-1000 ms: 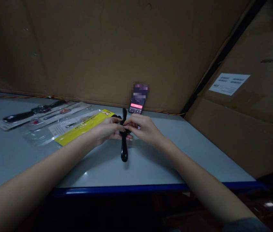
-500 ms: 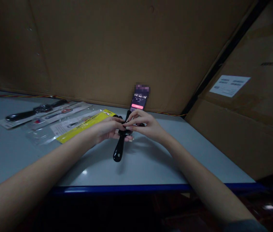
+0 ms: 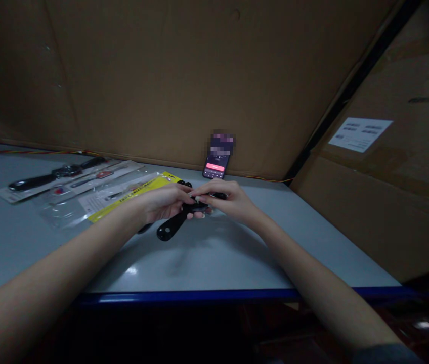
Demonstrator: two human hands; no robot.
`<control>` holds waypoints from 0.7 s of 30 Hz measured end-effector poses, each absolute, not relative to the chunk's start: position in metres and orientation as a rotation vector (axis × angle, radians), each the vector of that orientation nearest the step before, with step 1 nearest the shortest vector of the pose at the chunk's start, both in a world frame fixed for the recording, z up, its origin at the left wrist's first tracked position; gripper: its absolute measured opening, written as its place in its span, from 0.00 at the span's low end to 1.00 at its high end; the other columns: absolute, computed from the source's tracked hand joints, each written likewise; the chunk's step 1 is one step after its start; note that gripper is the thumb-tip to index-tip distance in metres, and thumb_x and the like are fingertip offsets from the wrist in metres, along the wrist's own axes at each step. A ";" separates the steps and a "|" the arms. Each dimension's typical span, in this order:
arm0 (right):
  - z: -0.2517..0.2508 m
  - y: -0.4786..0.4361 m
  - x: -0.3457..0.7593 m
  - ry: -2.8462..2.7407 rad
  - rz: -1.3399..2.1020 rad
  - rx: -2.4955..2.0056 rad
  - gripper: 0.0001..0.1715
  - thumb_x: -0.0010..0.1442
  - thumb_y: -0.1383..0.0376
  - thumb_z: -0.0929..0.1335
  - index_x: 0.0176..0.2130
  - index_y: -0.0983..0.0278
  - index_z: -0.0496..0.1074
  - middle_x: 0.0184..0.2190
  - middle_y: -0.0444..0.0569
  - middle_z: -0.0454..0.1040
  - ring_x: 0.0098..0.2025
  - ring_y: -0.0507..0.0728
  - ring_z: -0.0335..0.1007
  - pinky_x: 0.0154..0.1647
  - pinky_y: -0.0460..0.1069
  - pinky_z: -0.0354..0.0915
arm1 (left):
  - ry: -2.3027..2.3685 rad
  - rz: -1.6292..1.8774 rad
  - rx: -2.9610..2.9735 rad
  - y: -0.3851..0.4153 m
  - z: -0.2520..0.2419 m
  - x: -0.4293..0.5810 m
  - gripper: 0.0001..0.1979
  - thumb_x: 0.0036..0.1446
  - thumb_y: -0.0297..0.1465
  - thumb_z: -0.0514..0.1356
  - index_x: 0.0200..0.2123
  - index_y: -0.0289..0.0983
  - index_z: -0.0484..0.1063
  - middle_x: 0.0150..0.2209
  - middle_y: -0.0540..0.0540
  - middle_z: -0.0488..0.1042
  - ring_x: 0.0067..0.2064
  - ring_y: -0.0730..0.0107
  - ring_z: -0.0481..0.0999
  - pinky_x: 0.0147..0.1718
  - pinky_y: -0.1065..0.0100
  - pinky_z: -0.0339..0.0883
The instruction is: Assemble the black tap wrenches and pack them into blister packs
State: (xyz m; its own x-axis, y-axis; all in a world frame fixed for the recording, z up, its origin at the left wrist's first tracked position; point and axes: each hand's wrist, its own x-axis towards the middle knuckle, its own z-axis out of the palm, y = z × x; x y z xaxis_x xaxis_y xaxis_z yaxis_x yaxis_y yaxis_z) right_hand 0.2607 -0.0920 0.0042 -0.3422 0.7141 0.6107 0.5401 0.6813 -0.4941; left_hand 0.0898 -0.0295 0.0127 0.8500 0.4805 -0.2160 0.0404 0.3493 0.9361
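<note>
Both hands are around a black tool (image 3: 172,226) with a rounded handle that has a hole near its end; the handle points down and to the left, above the table. My left hand (image 3: 167,202) is closed on the tool's middle part, its fingertips showing underneath. Thumb and fingers of my right hand (image 3: 225,197) pinch at that same middle part from above. Another black end (image 3: 220,195) sticks out by the right hand. My fingers cover most of the centre, so its exact kind is hidden.
A yellow-edged clear package (image 3: 131,197) lies left of the hands. Beyond it are packaged black-handled tools (image 3: 34,182). A phone (image 3: 216,164) leans on the cardboard wall (image 3: 161,86) behind. A cardboard box (image 3: 389,202) stands right. The table's blue edge (image 3: 199,297) runs in front.
The tool has turned: its near handle swung left and slightly up, and the far part no longer covers the phone. Both hands stay at the tool's middle.
</note>
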 end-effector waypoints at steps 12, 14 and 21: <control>0.008 -0.090 0.269 -2.197 -0.024 -0.883 0.07 0.57 0.67 0.67 0.36 0.62 0.76 0.32 0.48 0.74 0.35 0.53 0.67 0.36 0.50 0.63 | 0.614 0.335 1.274 -0.038 0.019 0.092 0.27 0.52 0.15 0.51 0.56 0.29 0.54 0.34 0.40 0.75 0.27 0.67 0.78 0.28 0.70 0.71; 0.008 -0.092 0.268 -2.210 -0.056 -0.899 0.06 0.56 0.66 0.68 0.35 0.63 0.75 0.30 0.48 0.74 0.33 0.53 0.67 0.34 0.49 0.63 | 0.635 0.338 1.292 -0.039 0.018 0.092 0.27 0.51 0.14 0.52 0.55 0.30 0.54 0.33 0.41 0.74 0.27 0.68 0.78 0.27 0.70 0.70; 0.008 -0.095 0.262 -2.232 -0.078 -1.029 0.05 0.56 0.65 0.68 0.29 0.65 0.70 0.25 0.45 0.69 0.28 0.50 0.61 0.29 0.46 0.57 | 0.668 0.363 1.286 -0.040 0.012 0.094 0.28 0.49 0.13 0.52 0.54 0.33 0.55 0.34 0.44 0.73 0.27 0.69 0.77 0.29 0.68 0.70</control>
